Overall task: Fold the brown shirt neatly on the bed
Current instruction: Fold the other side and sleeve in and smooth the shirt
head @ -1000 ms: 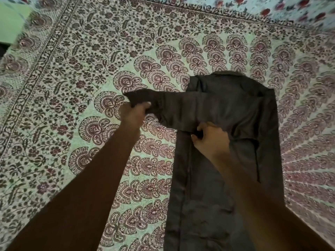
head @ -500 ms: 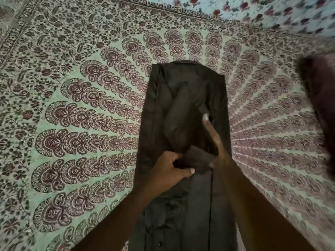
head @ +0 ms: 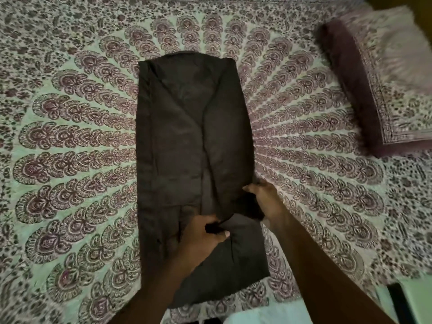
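Note:
The brown shirt [head: 187,141] lies lengthwise as a long narrow strip on the patterned bed sheet [head: 70,160], collar end far from me, both sides and sleeves folded inward. My left hand [head: 202,239] pinches a fold of cloth near the shirt's lower middle. My right hand [head: 264,199] grips the shirt's right edge a little higher up, where the cloth bunches. The hem end reaches toward me, partly under my forearms.
A pillow [head: 378,85] in matching maroon print lies at the right of the bed. The bed's near edge and a pale green floor [head: 416,298] show at the bottom right.
The left sleeve, held out to the left a second ago, now lies folded down the shirt. Both hands have moved down to the lower part; the view shifted to show the pillow.

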{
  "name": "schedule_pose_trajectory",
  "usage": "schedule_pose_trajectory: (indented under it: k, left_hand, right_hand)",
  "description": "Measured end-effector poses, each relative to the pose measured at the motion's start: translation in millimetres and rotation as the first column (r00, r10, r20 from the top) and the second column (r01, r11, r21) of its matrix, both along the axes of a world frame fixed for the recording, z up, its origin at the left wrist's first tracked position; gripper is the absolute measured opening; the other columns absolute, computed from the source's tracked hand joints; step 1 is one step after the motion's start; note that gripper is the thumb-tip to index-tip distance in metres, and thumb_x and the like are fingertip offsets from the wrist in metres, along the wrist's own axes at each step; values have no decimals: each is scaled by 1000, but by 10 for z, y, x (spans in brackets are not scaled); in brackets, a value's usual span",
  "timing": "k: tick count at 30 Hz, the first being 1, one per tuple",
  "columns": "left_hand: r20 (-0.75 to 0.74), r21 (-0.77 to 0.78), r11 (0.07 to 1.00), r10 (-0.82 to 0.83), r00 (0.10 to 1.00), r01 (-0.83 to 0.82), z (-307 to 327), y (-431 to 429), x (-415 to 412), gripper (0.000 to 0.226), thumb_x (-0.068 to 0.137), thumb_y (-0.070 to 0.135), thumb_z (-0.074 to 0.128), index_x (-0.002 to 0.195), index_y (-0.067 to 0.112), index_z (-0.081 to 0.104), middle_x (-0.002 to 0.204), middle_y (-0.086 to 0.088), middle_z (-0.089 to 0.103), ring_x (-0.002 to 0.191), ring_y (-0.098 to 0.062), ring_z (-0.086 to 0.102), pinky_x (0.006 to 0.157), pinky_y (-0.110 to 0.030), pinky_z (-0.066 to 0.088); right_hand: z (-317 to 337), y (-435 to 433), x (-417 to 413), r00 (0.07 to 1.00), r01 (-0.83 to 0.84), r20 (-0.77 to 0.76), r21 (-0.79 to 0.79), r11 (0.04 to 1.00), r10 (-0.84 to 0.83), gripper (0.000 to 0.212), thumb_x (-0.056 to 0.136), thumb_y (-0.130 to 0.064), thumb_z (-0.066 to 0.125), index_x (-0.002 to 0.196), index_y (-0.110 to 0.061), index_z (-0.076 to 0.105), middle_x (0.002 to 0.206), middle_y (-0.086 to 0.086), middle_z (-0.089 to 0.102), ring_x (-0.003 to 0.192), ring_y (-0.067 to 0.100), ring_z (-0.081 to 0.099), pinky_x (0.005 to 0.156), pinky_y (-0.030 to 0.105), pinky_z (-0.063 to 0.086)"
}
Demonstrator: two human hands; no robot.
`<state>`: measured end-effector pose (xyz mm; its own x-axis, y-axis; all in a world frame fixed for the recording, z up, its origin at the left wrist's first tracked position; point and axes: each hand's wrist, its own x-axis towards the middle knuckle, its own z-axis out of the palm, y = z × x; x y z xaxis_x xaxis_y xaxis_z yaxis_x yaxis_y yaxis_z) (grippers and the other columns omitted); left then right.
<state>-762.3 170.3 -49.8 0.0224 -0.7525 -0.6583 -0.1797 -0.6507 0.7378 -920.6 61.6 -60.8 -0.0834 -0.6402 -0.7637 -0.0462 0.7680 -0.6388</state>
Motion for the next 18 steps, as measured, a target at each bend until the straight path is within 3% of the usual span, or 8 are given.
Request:
schedule_pose_trajectory:
  k: [2,3,5,8,10,14,16,18]
  left_hand:
    - [163,-49,997,-43,986,52,-59,142,-97,23,85,8,81,94,28,77,101,21,68,111,-7,64,87,-3,44]
    - [245,-53,996,-61,968,76,-95,201,-133,22,85,8,80,99,25,78,112,16,66,117,-6,59,88,-1,39]
    - [339,-39,995,-70,938,88,-147,287,-183,26,83,8,79,108,19,78,137,4,58,132,-13,53,96,-10,34]
    - [373,8,1000,-26,927,25,-183,361,-223,31,82,3,73,110,14,79,150,-2,52,139,-21,49,98,-12,30]
    - [399,12,999,36,916,-44,-177,401,-231,33,81,2,70,110,14,80,149,-1,55,137,-23,52,100,-15,33]
    - [434,-28,984,172,884,-177,-165,464,-251,21,83,7,74,103,7,80,136,-6,67,124,-26,62,94,-23,43]
    - [468,-31,986,157,870,-162,-175,480,-263,18,85,9,73,102,6,80,133,-5,68,121,-26,64,95,-23,43]
    - [502,-38,993,115,857,-111,-199,500,-268,16,86,7,70,99,6,79,129,-6,68,115,-27,66,93,-19,39]
  right_hand:
    - [-121,139,-59,998,-50,-38,49,998,52,23,85,6,65,99,-12,69,103,16,77,98,35,72,91,56,60]
    - [-177,210,-76,996,-77,-41,70,995,80,27,84,9,65,98,-13,69,101,15,77,99,36,72,91,59,59]
    - [-274,325,-102,992,-121,-38,85,989,124,28,82,12,65,95,-12,71,97,15,78,99,38,73,90,61,59]
    - [-407,434,-121,986,-158,-43,80,984,162,27,82,13,66,90,-11,73,87,11,79,91,37,75,84,55,62]
    - [-470,506,-102,980,-188,-48,82,979,192,28,85,13,67,85,-15,70,81,7,77,85,33,73,76,49,63]
    - [-550,669,-78,956,-272,-85,99,957,281,30,84,-3,75,99,-27,66,103,9,77,95,31,75,72,54,64]
    - [-582,693,-75,939,-312,-126,85,946,321,31,82,-8,76,102,-27,62,106,9,75,100,31,74,69,53,64]
    - [-586,711,-91,912,-361,-194,44,932,362,31,75,-14,76,96,-31,60,103,9,74,96,31,74,66,61,63]
